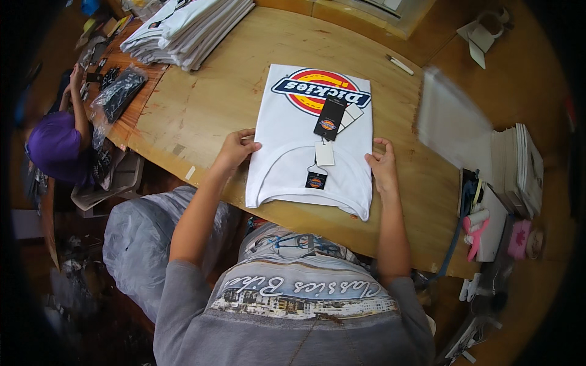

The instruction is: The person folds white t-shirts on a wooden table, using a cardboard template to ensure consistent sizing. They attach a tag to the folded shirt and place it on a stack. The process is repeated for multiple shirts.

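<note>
Head view: I see the folded white T-shirt (311, 143) lying flat on the wooden table (201, 110), hang tags (329, 125) on top. My left hand (235, 149) and right hand (383, 166) press its side edges, fingers spread, gripping nothing. I judge folding done; the clear bags (452, 119) at the right sit untouched.

1. The folded T-shirt (293, 165) is white, printed with a round red and yellow emblem crossed by a dark blue band.
2. On the T-shirt, a black tag (328, 119) and white tags (325, 153) are seen.
3. Beneath the T-shirt, the table (201, 116) is pale brown wood.
4. Beyond the T-shirt, a stack of shirts (189, 27) is white.
</note>
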`<act>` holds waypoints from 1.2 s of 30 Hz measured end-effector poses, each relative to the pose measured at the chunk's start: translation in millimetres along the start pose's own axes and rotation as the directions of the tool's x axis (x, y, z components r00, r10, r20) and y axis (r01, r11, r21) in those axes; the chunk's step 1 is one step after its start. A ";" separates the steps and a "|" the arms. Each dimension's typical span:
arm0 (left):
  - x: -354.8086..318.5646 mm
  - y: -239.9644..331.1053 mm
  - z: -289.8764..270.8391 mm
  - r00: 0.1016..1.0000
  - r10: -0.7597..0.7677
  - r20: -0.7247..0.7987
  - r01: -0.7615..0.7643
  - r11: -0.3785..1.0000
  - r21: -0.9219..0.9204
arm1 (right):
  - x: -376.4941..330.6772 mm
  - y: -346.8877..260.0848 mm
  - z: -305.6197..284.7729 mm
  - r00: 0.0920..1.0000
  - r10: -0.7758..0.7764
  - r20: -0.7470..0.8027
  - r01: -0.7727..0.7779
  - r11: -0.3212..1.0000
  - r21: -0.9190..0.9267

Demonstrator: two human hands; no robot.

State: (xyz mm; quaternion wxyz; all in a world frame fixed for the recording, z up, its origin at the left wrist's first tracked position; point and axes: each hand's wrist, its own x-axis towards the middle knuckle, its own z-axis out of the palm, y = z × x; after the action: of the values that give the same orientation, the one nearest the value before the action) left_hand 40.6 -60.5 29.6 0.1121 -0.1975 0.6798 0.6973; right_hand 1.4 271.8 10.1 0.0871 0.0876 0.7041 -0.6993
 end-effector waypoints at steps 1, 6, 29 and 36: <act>1.8 -6.7 1.4 1.000 -0.008 -0.007 0.008 1.000 -0.020 | 1.7 7.0 -4.3 0.999 -0.036 -0.006 0.035 0.996 -0.087; -32.9 -21.2 1.1 0.884 0.419 -0.206 -0.338 0.878 0.338 | -42.0 -24.9 -10.9 0.993 0.118 -0.013 -0.119 0.990 -0.082; -90.1 -42.8 64.0 0.799 0.594 0.099 -0.490 0.547 0.679 | -90.0 -25.6 -23.5 0.850 -0.518 -0.098 0.266 0.582 -0.768; -89.8 -52.0 71.5 0.599 0.767 0.231 -0.573 0.209 0.792 | -110.5 -14.6 -35.9 0.874 -0.469 -0.128 0.201 0.589 -0.783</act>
State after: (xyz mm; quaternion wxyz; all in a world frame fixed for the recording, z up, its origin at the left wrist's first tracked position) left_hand 134.4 23.2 20.8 -0.1996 0.1203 0.9382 0.2558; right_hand 104.9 307.5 51.6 -0.1357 0.0200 0.9355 -0.3256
